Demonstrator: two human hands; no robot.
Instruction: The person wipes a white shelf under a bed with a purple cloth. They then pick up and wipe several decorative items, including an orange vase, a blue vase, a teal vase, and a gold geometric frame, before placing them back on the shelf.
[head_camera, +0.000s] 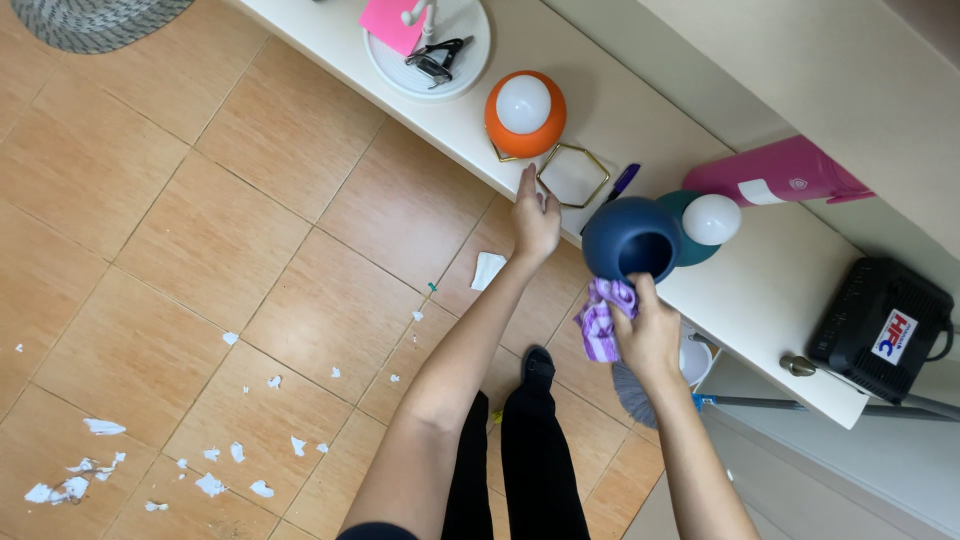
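Note:
My right hand (648, 335) grips a purple cloth (603, 318) and the rim of a dark blue vase (630, 238), holding the vase at the edge of the white shelf (640, 120). My left hand (535, 215) reaches toward the shelf edge with fingers apart, holding nothing, its fingertips next to a gold wire hexagon frame (573, 176). An orange round lamp with a white bulb (525, 113) stands just beyond that hand. A teal lamp with a white bulb (705, 225) sits right behind the blue vase.
A pink bottle (775, 175), a purple pen (620, 184), a black case (880, 318) and a white round tray (430, 50) with sunglasses and a pink note sit on the shelf. Torn white paper scraps (210, 450) litter the tiled floor. A mop (640, 390) leans below.

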